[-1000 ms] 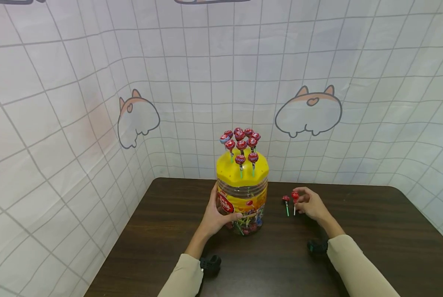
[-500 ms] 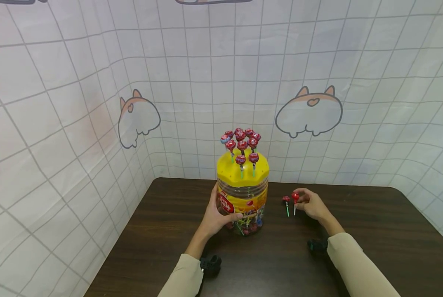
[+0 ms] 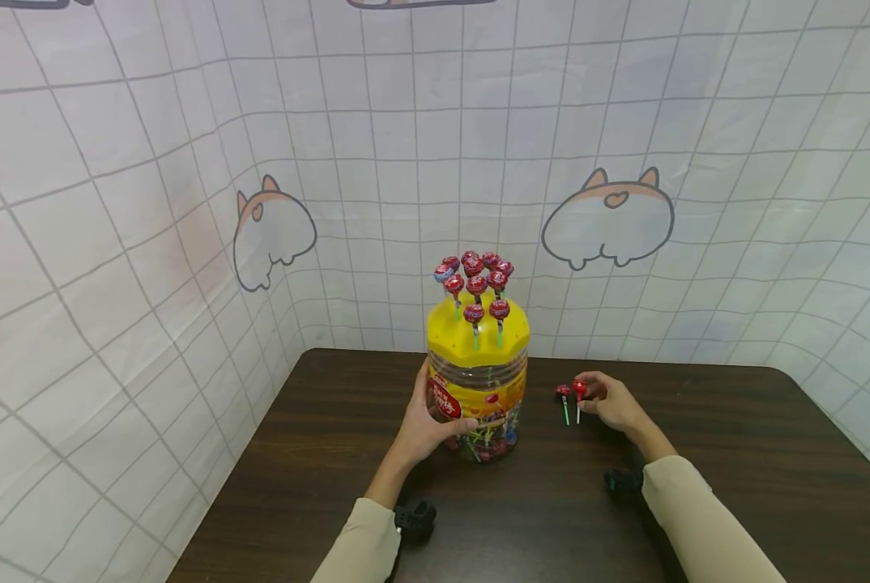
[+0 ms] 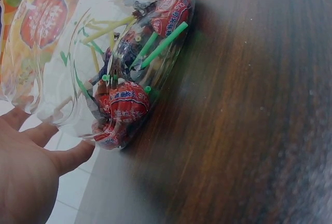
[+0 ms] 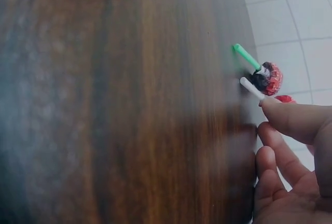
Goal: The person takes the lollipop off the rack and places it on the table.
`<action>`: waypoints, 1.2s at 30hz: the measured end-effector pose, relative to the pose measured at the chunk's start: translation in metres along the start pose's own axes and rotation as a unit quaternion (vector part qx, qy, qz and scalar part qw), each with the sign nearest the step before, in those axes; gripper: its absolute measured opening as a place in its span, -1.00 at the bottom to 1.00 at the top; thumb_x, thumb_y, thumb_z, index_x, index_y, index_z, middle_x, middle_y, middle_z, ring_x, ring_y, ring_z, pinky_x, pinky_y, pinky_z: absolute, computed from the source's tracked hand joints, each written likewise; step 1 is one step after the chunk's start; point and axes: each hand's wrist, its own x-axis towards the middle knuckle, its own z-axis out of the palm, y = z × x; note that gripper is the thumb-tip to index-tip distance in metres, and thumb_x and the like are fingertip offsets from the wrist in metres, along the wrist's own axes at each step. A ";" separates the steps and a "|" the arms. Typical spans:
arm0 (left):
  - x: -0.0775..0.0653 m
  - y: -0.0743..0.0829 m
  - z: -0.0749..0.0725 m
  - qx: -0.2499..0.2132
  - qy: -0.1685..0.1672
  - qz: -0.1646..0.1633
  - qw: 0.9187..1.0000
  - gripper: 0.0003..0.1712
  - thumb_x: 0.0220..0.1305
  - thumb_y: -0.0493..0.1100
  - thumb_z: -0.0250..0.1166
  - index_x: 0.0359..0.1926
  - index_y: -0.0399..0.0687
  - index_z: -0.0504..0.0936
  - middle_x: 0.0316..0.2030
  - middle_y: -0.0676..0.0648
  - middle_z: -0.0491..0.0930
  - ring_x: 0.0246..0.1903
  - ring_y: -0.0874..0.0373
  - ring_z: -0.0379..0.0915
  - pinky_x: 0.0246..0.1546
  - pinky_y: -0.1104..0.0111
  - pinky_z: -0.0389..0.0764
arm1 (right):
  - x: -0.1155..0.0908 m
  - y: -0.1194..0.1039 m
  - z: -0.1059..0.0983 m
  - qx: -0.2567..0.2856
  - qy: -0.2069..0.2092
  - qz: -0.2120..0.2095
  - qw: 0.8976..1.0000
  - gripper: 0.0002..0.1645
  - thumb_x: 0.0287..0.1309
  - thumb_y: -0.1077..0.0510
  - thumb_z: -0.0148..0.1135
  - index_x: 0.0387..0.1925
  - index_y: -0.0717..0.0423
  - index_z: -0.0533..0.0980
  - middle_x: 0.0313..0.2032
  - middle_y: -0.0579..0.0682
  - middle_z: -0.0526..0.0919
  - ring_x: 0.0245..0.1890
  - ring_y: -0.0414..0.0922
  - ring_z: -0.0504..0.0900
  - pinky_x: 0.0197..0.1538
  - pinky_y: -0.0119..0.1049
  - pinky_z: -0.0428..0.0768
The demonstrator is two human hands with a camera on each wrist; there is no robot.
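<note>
Left grip around jar, right grip pinching lollipop

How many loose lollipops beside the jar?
2: the green-stick lollipop on the table and, beside it, the white-stick lollipop in the right hand. The jar could hide more.

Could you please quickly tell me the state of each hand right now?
Left hand: holding the candy jar, thumb across its front.
Right hand: holding the white-stick lollipop, pinched by the fingers.
</note>
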 end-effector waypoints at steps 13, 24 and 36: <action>0.000 0.000 0.000 0.003 -0.003 0.001 1.000 0.35 0.01 0.22 0.61 0.58 0.66 -0.19 0.46 0.09 0.27 0.41 0.03 0.30 0.38 -0.19 0.37 | -0.001 -0.003 0.002 -0.017 -0.012 0.022 1.000 -0.45 0.18 0.36 0.40 0.20 0.37 0.48 0.02 0.39 0.55 -0.28 -0.01 0.43 -0.27 -0.21 0.39; 0.000 -0.001 0.000 0.007 -0.002 0.003 1.000 0.35 0.01 0.23 0.60 0.58 0.67 -0.20 0.46 0.09 0.26 0.40 0.02 0.31 0.38 -0.20 0.37 | 0.000 0.000 0.001 -0.019 -0.025 0.034 0.999 -0.42 0.26 0.26 0.38 0.27 0.30 0.46 0.12 0.38 0.54 -0.10 0.08 0.51 -0.13 -0.21 0.46; -0.001 -0.001 0.000 0.001 -0.004 0.002 1.000 0.34 0.03 0.22 0.60 0.58 0.67 -0.20 0.47 0.09 0.25 0.42 0.02 0.28 0.39 -0.19 0.36 | -0.008 -0.011 -0.013 0.020 0.000 0.033 0.999 -0.37 0.35 0.15 0.32 0.37 0.26 0.39 0.14 0.33 0.55 0.02 0.06 0.59 -0.03 -0.19 0.57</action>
